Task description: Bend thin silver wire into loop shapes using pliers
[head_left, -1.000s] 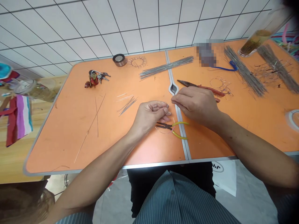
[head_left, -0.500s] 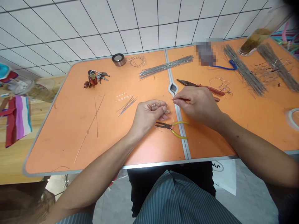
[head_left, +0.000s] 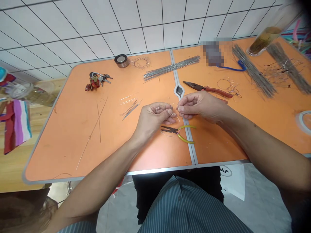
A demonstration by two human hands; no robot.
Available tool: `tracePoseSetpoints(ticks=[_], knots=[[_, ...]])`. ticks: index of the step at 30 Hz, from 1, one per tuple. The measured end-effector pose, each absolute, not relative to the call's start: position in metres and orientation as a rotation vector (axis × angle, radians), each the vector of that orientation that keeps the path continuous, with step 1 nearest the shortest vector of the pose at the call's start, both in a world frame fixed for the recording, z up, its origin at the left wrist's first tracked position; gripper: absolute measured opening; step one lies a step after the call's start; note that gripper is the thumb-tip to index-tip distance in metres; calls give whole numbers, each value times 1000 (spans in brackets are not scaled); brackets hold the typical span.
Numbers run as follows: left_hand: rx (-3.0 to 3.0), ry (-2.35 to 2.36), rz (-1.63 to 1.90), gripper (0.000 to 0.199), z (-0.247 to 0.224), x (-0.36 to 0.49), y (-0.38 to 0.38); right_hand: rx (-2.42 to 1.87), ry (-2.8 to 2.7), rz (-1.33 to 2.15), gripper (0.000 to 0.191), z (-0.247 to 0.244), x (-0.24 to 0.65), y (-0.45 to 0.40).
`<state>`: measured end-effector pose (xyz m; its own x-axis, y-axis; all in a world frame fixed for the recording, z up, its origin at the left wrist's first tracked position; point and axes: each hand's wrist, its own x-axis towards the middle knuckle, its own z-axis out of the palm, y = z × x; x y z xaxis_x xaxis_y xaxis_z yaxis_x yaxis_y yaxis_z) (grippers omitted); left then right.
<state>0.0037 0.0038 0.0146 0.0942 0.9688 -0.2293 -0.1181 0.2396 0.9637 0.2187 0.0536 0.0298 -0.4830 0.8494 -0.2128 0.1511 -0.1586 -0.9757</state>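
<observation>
The left hand [head_left: 153,118] and right hand [head_left: 200,105] are close together, pinching a thin wire [head_left: 168,105], it seems. Yellow pliers [head_left: 170,129] lie at six o'clock, near the front edge of the table [head_left: 97,176].

White tiles [head_left: 73,29] w/ black grout, orange table [head_left: 60,152], grey floor [head_left: 259,207].

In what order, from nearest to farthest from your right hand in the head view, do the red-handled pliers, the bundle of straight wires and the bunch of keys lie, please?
1. Red-handled pliers: just beyond the right hand, on the right table half.
2. Bundle of straight wires: farther off, near the table's back edge.
3. Bunch of keys: farthest, on the left table half.
</observation>
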Motion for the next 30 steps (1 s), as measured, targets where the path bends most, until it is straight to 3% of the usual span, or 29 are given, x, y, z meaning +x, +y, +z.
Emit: tracePoseSetpoints(ticks=[8, 19, 24, 30], knots=[[937, 1110, 1057, 31, 13, 4, 4, -1156, -1418, 1710, 43, 21, 213, 51], [933, 1051, 975, 29, 11, 0, 6, -1139, -1617, 1593, 29, 24, 218, 54], [968, 1114, 1167, 30, 12, 0, 7, -1289, -1713, 1282, 21, 26, 213, 47], [948, 1131, 1290, 30, 12, 0, 7, -1319, -1765, 1413, 18, 22, 204, 36]])
